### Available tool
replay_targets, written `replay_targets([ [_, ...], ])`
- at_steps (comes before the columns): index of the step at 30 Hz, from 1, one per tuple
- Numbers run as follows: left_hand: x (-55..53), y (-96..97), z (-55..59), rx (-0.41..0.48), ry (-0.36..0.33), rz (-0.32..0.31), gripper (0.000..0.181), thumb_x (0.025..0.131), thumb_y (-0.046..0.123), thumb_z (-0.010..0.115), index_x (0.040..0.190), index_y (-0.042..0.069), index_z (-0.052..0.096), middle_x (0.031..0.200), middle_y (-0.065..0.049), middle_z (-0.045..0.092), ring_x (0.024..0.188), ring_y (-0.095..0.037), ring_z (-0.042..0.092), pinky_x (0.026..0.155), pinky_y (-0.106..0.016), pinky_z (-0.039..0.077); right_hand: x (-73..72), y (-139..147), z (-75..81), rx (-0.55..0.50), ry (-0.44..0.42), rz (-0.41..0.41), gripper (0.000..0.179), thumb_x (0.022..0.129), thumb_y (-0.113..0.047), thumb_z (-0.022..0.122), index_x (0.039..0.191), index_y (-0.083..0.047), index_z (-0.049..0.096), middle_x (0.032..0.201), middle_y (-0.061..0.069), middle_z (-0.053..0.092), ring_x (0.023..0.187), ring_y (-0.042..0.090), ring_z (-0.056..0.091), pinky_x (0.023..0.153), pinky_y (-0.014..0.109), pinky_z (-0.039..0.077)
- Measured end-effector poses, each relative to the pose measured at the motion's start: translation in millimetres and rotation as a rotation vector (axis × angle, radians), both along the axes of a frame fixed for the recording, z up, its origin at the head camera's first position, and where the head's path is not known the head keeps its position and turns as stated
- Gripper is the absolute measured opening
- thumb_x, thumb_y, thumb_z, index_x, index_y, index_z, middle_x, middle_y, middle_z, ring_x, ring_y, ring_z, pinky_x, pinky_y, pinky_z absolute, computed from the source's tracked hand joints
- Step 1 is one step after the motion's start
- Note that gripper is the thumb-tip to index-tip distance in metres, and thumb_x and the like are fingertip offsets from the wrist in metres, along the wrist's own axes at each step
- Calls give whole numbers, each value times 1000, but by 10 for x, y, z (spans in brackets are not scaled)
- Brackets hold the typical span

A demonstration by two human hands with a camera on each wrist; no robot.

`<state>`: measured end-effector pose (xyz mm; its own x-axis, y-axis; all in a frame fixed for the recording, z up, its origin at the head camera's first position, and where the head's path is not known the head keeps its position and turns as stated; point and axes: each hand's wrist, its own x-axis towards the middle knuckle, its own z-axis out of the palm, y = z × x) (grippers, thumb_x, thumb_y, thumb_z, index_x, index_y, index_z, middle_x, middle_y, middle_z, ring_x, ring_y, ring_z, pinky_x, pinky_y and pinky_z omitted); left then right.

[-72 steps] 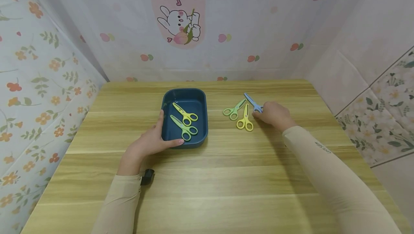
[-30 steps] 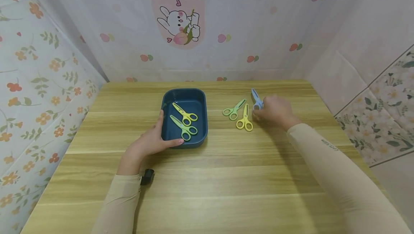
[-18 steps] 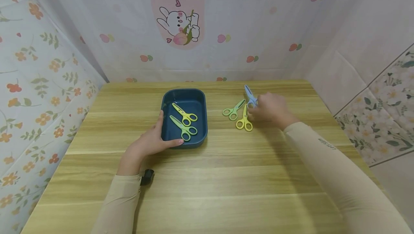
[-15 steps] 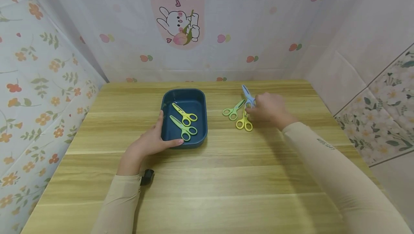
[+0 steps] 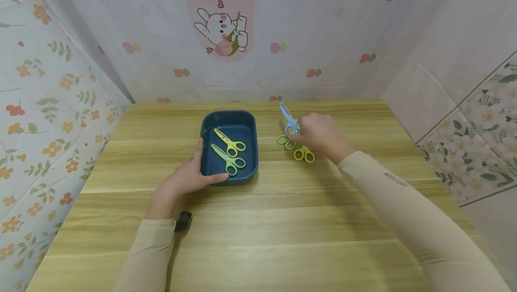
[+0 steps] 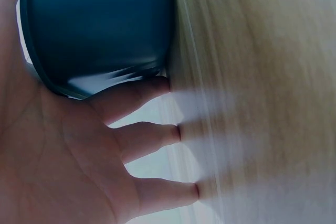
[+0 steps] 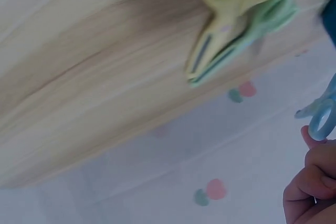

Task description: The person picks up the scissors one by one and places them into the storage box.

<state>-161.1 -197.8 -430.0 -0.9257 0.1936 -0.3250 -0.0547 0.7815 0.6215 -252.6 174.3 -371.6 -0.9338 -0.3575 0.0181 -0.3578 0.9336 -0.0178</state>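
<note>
My right hand pinches blue scissors by the handle, blades pointing up and away to the left. It passes over green scissors and yellow scissors lying on the table; in the head view it hides their blades. At the dark blue tray, my left hand rests around the near left corner, thumb along the front rim. Its other fingers extend straight down beside the tray, tips at the tabletop. Inside the tray lie yellow scissors and green scissors.
The wooden table runs back to a white printed cloth hung behind it. Floral cloth hangs on the left. A black wrist device sits by my left cuff.
My right hand has lifted the blue scissors from the table and carried them left, over the green and yellow pairs. My left hand stays at the tray.
</note>
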Motion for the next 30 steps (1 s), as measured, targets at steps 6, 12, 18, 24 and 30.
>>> replay_targets([
  [6,-14,0,-6,1,2,-1,146,79,85,72,166,25,-29,175,-31,18,153,-51,40,122,-65,39,30,-216,40,-15,29,41,47,94,-57,73,76,-15,61,63,-4,51,57,16,47,50,33,35],
  [12,-10,-2,-5,-4,8,-4,146,79,84,73,167,24,-28,175,-31,20,152,-50,42,122,-64,40,71,-430,83,-22,66,90,49,93,-58,72,74,-15,59,61,-5,50,57,15,48,49,32,35],
  [18,-7,1,2,5,6,-8,146,80,84,72,166,24,-29,175,-31,18,153,-50,41,123,-64,39,136,-637,125,-24,35,94,48,92,-58,74,76,-15,61,61,-5,49,58,15,47,50,30,31],
  [24,-13,-3,5,4,10,-18,145,81,84,71,166,22,-29,175,-32,17,153,-51,40,122,-64,39,192,-785,164,-28,64,132,50,91,-59,77,74,-14,61,60,-5,49,57,14,47,49,29,29],
  [30,-13,-1,12,-13,3,-16,144,82,84,70,166,22,-28,175,-32,16,155,-52,37,123,-65,38,212,-892,167,-46,58,134,52,90,-62,78,78,-13,65,60,-5,44,56,13,46,49,28,26],
])
